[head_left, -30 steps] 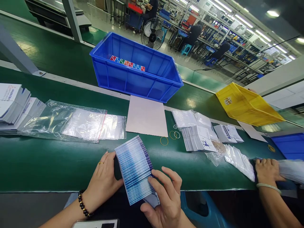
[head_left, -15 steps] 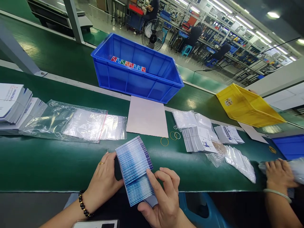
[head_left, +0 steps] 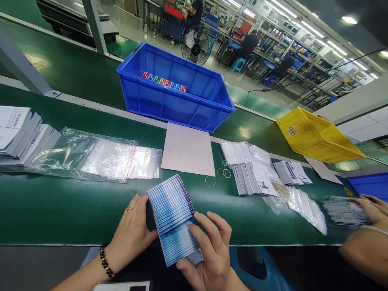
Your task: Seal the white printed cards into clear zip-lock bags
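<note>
A fanned stack of thin blue-and-white booklets (head_left: 171, 206) sits at the table's near edge, edges facing up, with one part stepped lower than the other. Its left side is braced by my left hand (head_left: 133, 222), closed around it with the thumb below. At the lower right, my right hand (head_left: 212, 246) grips the near part, thumb underneath and fingertips along the edges. Beyond the stack are a pale cardboard sheet (head_left: 188, 149) and several rubber bands (head_left: 210, 181).
A blue bin (head_left: 176, 101) stands behind the sheet, a yellow bin (head_left: 318, 137) at right. Clear plastic bags (head_left: 103, 157) and booklet piles (head_left: 15, 133) lie left; more booklets (head_left: 253, 178) and bags lie right. A co-worker's hands (head_left: 374, 210) handle a grey stack (head_left: 345, 212).
My right fingers have shifted slightly along the stack's right side, the index finger lower. My left hand stays put. The co-worker's hands have moved right, exposing the grey stack.
</note>
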A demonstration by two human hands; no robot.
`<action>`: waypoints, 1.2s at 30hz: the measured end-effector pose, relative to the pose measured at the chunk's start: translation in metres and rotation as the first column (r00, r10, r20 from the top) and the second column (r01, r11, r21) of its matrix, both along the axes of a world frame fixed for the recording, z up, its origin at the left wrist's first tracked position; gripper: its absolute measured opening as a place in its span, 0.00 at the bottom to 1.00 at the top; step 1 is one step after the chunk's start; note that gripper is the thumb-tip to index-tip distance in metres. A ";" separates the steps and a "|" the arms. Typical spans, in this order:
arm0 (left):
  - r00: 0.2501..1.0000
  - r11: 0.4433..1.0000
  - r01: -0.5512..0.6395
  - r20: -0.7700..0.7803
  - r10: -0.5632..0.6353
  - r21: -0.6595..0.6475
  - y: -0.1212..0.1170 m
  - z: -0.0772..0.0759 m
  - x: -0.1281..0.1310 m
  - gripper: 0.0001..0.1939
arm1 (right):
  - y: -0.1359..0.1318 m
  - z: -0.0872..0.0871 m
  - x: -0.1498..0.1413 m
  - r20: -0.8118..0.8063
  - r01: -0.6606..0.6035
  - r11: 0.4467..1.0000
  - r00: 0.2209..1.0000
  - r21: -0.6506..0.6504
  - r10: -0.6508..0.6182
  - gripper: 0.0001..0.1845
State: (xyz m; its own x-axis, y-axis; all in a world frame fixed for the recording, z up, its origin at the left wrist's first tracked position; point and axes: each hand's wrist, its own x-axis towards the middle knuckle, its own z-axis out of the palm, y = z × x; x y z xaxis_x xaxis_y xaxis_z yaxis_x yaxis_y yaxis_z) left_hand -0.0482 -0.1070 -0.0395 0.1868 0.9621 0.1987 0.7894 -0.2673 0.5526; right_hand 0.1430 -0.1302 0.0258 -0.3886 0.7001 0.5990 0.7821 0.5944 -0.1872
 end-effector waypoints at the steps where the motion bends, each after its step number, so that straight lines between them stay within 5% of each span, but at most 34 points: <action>1: 1.000 1.000 0.001 0.001 -0.001 -0.001 0.000 0.000 0.000 0.29 | 0.000 0.000 0.000 0.005 -0.005 1.000 1.000 -0.007 0.005 0.23; 36: 1.000 1.000 -0.005 0.008 0.005 0.031 -0.001 -0.001 0.000 0.26 | 0.005 0.005 -0.003 0.043 0.024 1.000 0.999 -0.016 -0.023 0.29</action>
State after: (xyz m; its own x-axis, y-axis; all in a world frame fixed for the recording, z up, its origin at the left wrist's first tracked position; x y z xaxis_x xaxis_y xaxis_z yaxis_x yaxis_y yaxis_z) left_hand -0.0486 -0.1078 -0.0405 0.1807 0.9563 0.2298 0.7866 -0.2807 0.5500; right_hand 0.1404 -0.1252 0.0303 -0.3971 0.7188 0.5707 0.8031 0.5731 -0.1630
